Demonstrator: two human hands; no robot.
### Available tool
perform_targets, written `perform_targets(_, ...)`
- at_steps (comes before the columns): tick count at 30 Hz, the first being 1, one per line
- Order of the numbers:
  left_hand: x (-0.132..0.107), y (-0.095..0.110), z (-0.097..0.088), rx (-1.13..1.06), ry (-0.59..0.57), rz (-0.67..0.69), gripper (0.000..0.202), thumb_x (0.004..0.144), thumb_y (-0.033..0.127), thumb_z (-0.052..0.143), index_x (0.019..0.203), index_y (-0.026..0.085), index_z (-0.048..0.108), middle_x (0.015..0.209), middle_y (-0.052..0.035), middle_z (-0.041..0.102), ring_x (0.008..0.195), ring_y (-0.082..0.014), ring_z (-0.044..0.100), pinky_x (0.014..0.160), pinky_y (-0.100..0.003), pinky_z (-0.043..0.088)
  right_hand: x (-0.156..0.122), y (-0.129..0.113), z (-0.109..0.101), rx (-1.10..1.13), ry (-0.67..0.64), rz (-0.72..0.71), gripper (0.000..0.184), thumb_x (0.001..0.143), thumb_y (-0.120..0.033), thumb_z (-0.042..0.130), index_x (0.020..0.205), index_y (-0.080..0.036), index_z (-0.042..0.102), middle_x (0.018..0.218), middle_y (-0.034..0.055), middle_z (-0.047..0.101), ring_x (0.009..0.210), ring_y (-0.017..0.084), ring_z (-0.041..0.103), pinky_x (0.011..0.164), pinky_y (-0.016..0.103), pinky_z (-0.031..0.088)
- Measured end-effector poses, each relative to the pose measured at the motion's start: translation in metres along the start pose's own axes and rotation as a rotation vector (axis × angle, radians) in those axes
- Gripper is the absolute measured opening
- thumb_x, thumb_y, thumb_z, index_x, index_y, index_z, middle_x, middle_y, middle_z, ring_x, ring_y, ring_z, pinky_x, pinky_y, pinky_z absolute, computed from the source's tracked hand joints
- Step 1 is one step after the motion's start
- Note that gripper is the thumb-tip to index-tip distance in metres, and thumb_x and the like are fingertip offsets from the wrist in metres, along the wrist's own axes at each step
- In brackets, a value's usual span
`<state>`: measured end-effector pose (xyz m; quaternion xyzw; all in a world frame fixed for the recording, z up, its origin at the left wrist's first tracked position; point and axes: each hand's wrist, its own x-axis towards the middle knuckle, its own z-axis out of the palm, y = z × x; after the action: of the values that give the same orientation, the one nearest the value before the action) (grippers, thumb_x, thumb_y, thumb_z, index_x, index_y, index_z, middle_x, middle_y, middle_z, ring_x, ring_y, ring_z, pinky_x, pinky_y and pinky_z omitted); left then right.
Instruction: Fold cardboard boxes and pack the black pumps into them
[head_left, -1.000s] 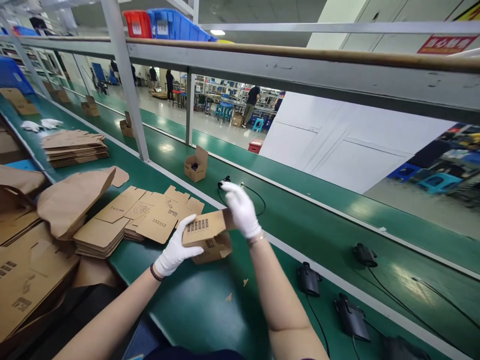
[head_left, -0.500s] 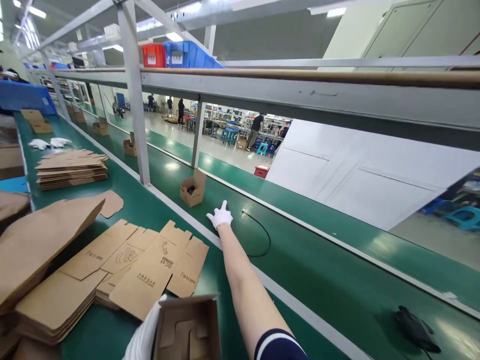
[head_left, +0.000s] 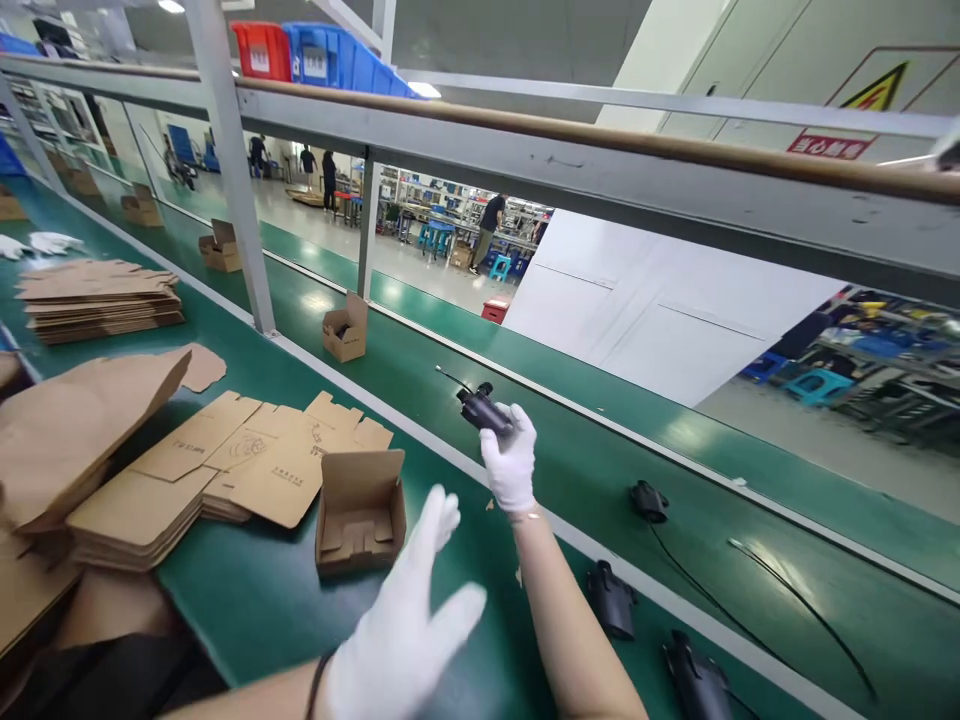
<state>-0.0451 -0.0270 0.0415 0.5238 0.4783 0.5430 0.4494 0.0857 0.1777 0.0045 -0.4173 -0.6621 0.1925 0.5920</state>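
My gloved right hand [head_left: 511,460] grips a black cylindrical device [head_left: 485,412] with a thin cable, held up above the green conveyor belt. My gloved left hand [head_left: 409,610] is empty, its fingers apart, just right of an open cardboard box [head_left: 361,520]. That box stands on the green table with its lid raised and nothing but folded card flaps inside. Flat printed cartons [head_left: 274,460] lie stacked to its left. More black devices lie at the lower right, one [head_left: 611,600] by the metal rail and another [head_left: 649,502] on the belt.
Further along the belt stands an open box [head_left: 345,330] with something dark inside. A second stack of flat cartons [head_left: 105,300] and white gloves [head_left: 52,243] lie at the left. A metal post [head_left: 229,170] rises from the rail, under a shelf with blue bins [head_left: 330,55].
My right hand has picked up a black device from the belt and raised it. My left hand has let go of the open box, which now stands on the table. The view has turned right.
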Motion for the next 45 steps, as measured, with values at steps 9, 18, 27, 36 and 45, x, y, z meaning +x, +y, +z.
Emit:
perform_targets(9, 0.071, 0.038, 0.009, -0.597, -0.013, -0.026, 0.047, 0.078, 0.046, 0.070, 0.113, 0.022, 0.049, 0.090, -0.0017, 0.063, 0.071, -0.0151, 0.066, 0.064, -0.029, 0.052, -0.064, -0.142, -0.129, -0.461, -0.452, -0.497, 0.040, 0.091, -0.019, 0.053, 0.130, -0.031, 0.056, 0.103, 0.0044, 0.073, 0.085, 0.019, 0.071, 0.074, 0.031, 0.060)
perform_targets(18, 0.037, 0.035, -0.015, -0.139, -0.354, 0.067, 0.097, 0.047, 0.024, 0.090, 0.135, 0.023, 0.050, 0.101, -0.0064, 0.065, 0.092, -0.0254, 0.065, 0.081, -0.038, 0.054, -0.007, -0.142, -0.085, -0.164, -0.489, -0.249, 0.017, 0.084, -0.039, 0.061, 0.078, -0.026, 0.071, 0.078, -0.0006, 0.072, 0.070, 0.017, 0.066, 0.070, 0.030, 0.053)
perform_targets(27, 0.070, 0.018, -0.062, -0.675, 0.226, 0.052, 0.050, 0.071, 0.053, 0.074, 0.107, 0.023, 0.058, 0.092, -0.0025, 0.062, 0.084, -0.0181, 0.064, 0.080, -0.037, 0.053, -0.099, -0.153, -0.079, -0.426, -1.027, -0.541, 0.024, 0.088, -0.020, 0.049, 0.104, -0.022, 0.065, 0.063, -0.0003, 0.067, 0.049, 0.014, 0.056, 0.046, 0.024, 0.036)
perform_targets(36, 0.021, 0.020, -0.052, -0.253, -0.566, 0.026, 0.124, 0.051, 0.022, 0.091, 0.151, 0.024, 0.019, 0.076, 0.0025, 0.058, 0.067, -0.0151, 0.058, 0.065, -0.029, 0.048, -0.024, -0.151, -0.047, -0.258, -0.547, -0.162, 0.019, 0.088, -0.039, 0.060, 0.082, -0.021, 0.064, 0.078, -0.0004, 0.070, 0.070, 0.014, 0.064, 0.068, 0.025, 0.050)
perform_targets(45, 0.037, 0.000, -0.069, -0.724, 0.242, 0.054, 0.056, 0.065, 0.023, 0.080, 0.112, 0.026, 0.052, 0.106, -0.0020, 0.059, 0.104, -0.0212, 0.061, 0.097, -0.046, 0.046, -0.090, -0.140, -0.032, -0.235, -0.507, -0.570, 0.033, 0.095, -0.022, 0.046, 0.124, -0.026, 0.063, 0.093, 0.0074, 0.072, 0.075, 0.017, 0.068, 0.070, 0.028, 0.057)
